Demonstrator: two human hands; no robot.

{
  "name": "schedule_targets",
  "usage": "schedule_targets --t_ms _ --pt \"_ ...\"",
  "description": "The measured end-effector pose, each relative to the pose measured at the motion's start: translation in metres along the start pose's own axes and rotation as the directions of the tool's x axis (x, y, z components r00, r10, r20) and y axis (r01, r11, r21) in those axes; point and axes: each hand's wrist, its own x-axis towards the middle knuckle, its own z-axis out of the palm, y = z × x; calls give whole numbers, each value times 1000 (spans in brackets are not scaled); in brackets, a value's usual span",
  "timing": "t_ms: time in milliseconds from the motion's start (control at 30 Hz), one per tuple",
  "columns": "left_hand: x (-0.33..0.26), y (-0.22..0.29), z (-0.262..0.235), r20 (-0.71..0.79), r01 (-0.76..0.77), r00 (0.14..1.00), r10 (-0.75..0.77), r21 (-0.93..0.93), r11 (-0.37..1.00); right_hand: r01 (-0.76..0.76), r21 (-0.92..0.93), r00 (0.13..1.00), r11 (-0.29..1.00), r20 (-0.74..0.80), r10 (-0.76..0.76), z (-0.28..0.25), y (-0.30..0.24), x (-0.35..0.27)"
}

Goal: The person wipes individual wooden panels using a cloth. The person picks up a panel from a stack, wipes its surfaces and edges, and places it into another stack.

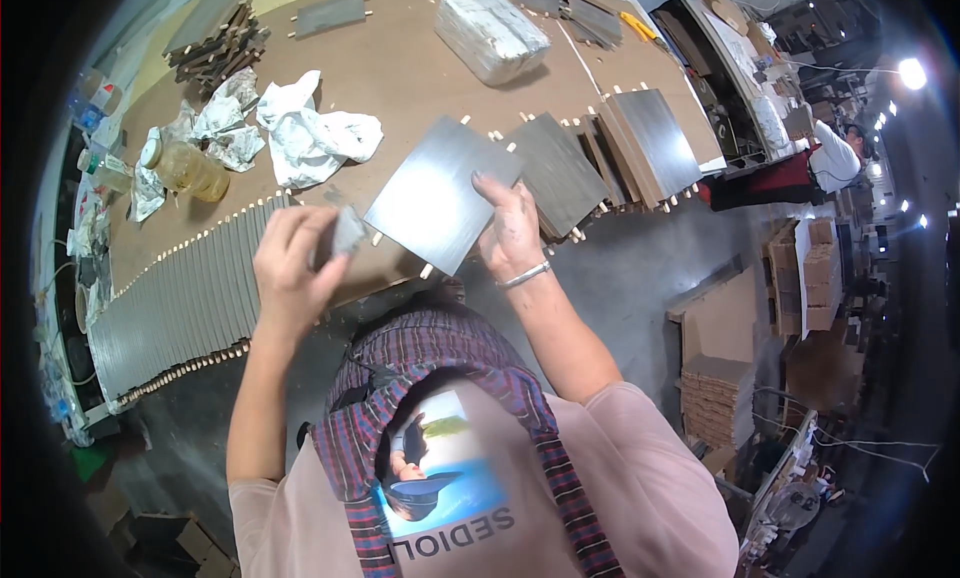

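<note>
My right hand (513,223) grips a flat grey panel (435,193) by its right edge, thumb on top. Short pale dowels stick out at the panel's corners, and its face shines under the light. Between the fingers and thumb of my left hand (297,263) is a small grey pad (347,232), just left of the panel and apart from it. Left of that hand, a long row of similar panels (190,293) leans in an overlapping line. More doweled panels (560,173) lie to the right of my right hand.
Crumpled white paper (312,138) and a jar of yellowish liquid (190,168) are on the brown-covered table (390,63). A wrapped block (492,36) stands farther back, near a yellow-handled tool (637,26). Stacked panels (210,33) sit far left. Cardboard (715,398) is stacked at right; another person (835,158) stands beyond.
</note>
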Motion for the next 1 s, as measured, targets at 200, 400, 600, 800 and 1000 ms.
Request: schedule_targets --t_ms 200,400,600,800,1000 --pt "-6 -5 -6 2 14 1000 -14 -47 999 -257 96 966 962 50 253 -11 9 4" --pt "0 13 -27 68 339 938 -341 -391 855 -369 175 929 913 46 367 -9 17 4" --pt "10 67 12 59 -39 995 81 -519 854 -447 -143 835 883 286 469 -31 72 10" --pt "49 25 31 42 51 998 -38 -371 927 -904 146 372 403 732 570 -41 100 -10" --pt "35 0 47 144 396 914 -380 -521 756 -683 28 668 730 429 608 -48 92 -19"
